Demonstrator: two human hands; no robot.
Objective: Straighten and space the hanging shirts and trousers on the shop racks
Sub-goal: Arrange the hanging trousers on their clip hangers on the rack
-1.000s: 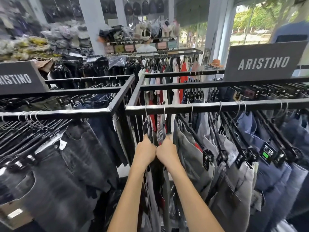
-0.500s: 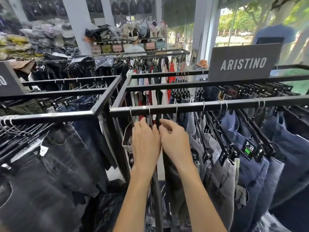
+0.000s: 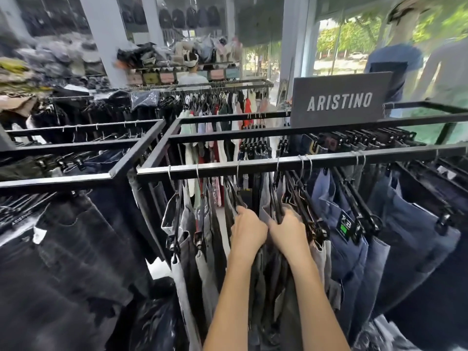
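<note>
We locate the front rail (image 3: 329,162) running across the view at 12 o'clock, with wire hooks over it and trousers hanging below on black clip hangers.

Both hands work at 12 o'clock, just under the rail, knuckles side by side and touching.
- The left hand (image 3: 247,230) has its fingers curled into the waist of the dark trousers (image 3: 258,272) that hang between the two forearms. The fingertips are buried in the cloth.
- The right hand (image 3: 287,231) has its fingers curled over a black hanger (image 3: 277,206) of the next pair. We cannot tell how firm this hold is.

At 11 o'clock, two pairs of light grey trousers (image 3: 188,224) hang with open space between their hooks. At 2 o'clock, the navy trousers (image 3: 339,252) sit close together, one carrying a green tag. At 9 o'clock, black jeans (image 3: 76,249) fill the neighbouring rack.

A dark sign (image 3: 339,101) reading ARISTINO stands on the rear rail at 1 o'clock. A person in a white top (image 3: 192,77) stands far off at 12 o'clock, blurred.
</note>
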